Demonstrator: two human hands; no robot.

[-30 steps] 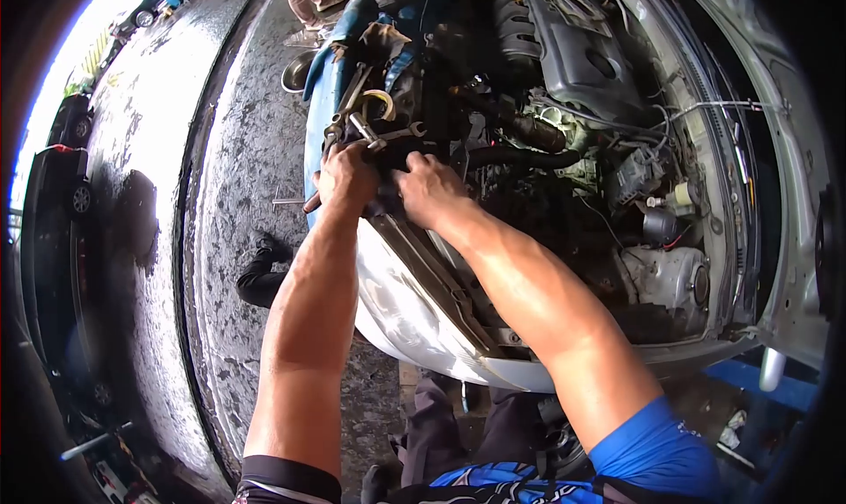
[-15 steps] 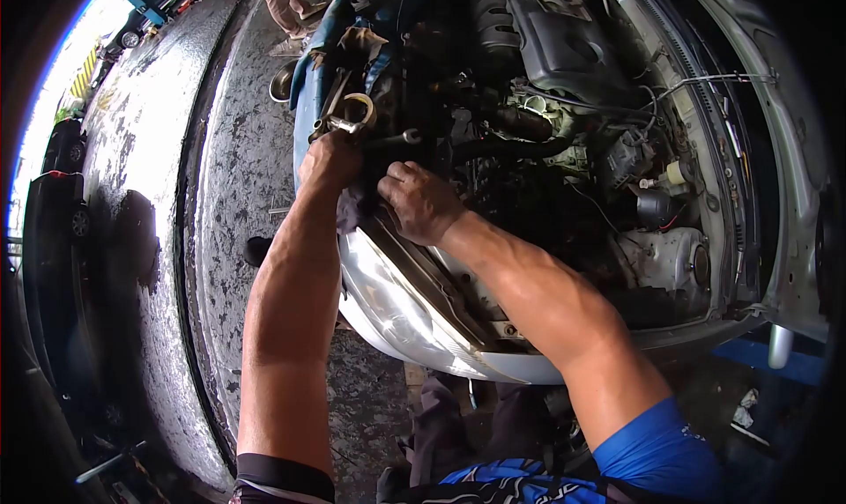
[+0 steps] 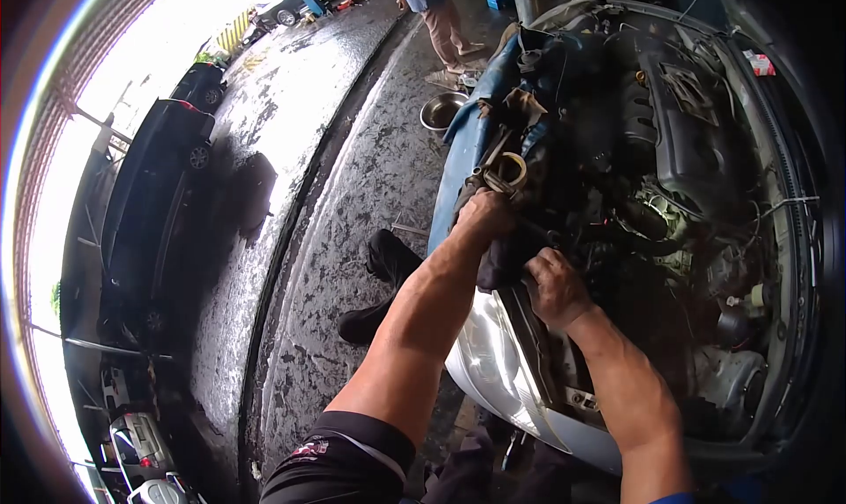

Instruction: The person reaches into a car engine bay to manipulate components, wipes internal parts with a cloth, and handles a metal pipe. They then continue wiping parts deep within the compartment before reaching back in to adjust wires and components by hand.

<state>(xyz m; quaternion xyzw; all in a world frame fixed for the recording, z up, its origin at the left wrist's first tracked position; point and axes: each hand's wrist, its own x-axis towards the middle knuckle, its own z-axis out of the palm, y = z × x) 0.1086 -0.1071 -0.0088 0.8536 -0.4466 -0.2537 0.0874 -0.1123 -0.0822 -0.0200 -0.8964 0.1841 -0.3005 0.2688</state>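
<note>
My left hand [image 3: 485, 213] is closed in a fist over the front edge of a car's engine bay, beside a roll of tape [image 3: 513, 171] and some metal tools [image 3: 497, 183]. A wrench [image 3: 552, 237] sticks out from it to the right, its open end dim in the shade. Lower right, my right hand [image 3: 557, 288] is curled just behind the headlight [image 3: 485, 350], fingers bent together. What it grips, if anything, is hidden. A dark cloth [image 3: 499, 266] hangs between the two hands.
A blue cover [image 3: 463, 165] drapes the car's front edge, a brown rag [image 3: 526, 105] on it. The engine cover [image 3: 696, 138] lies to the right. A metal basin [image 3: 441, 112] stands on the floor near another person [image 3: 441, 24]. Parked cars [image 3: 154, 187] line the left.
My view has swung left, so the car and both hands appear farther right and lower. My left hand stays closed by the tape roll; my right hand remains curled near the headlight.
</note>
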